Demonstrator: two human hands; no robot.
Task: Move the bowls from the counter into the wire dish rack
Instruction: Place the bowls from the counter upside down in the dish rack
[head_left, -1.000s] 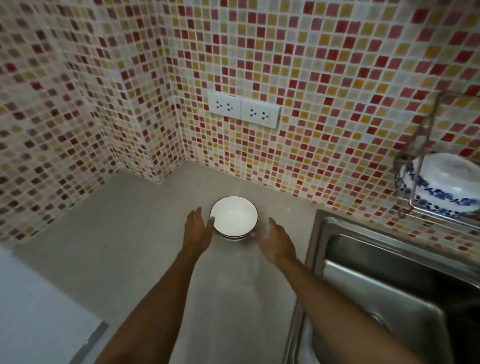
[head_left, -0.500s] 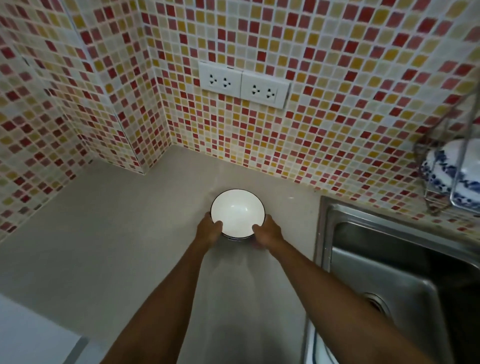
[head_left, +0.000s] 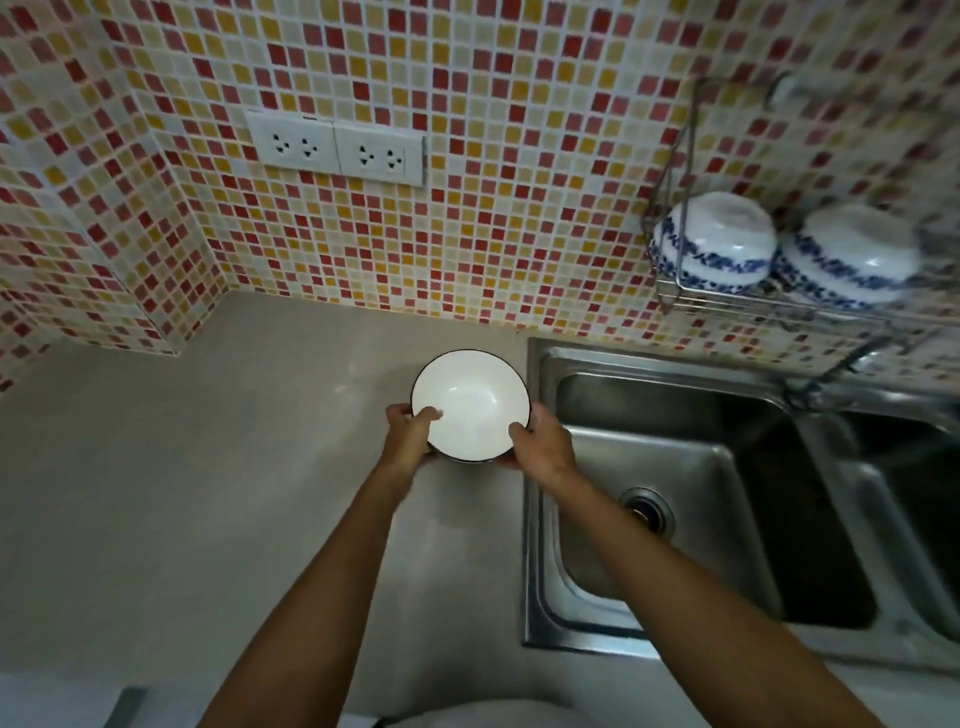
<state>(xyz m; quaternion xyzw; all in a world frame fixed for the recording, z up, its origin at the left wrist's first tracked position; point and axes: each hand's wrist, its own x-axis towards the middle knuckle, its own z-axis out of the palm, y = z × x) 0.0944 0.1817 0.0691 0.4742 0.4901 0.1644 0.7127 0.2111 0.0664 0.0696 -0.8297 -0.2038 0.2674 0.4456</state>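
Two large fixtures frame the scene: the pale grey stone counter (head_left: 156, 493), running into the mosaic-tiled corner, and the stainless-steel double sink (head_left: 675, 467) set into it on the right. Above the sink, fixed to the tiled wall, hangs the wire dish rack (head_left: 727, 301), which already carries two white bowls with blue floral bands (head_left: 714, 234), turned upside down and touching side by side. A pair of white wall sockets (head_left: 335, 150) sits on the tiles to the left of the rack. The task's object, a round white bowl with a thin dark rim (head_left: 470, 405), stands upright over the counter just beside the sink's left edge; whether its base is touching the surface cannot be told from this view. The left hand (head_left: 408, 436) clasps its left side, thumb over the rim and fingers beneath. The right hand (head_left: 540, 441) clasps the right side in the same manner. Both hands are thus closed around the bowl. The step in hand appears to be the pick-up. The next move calls for carrying the bowl up and to the right, over the sink, and probably inverting it to match the racked pair. Free room seems to lie further right in the rack, though that end is blurred.
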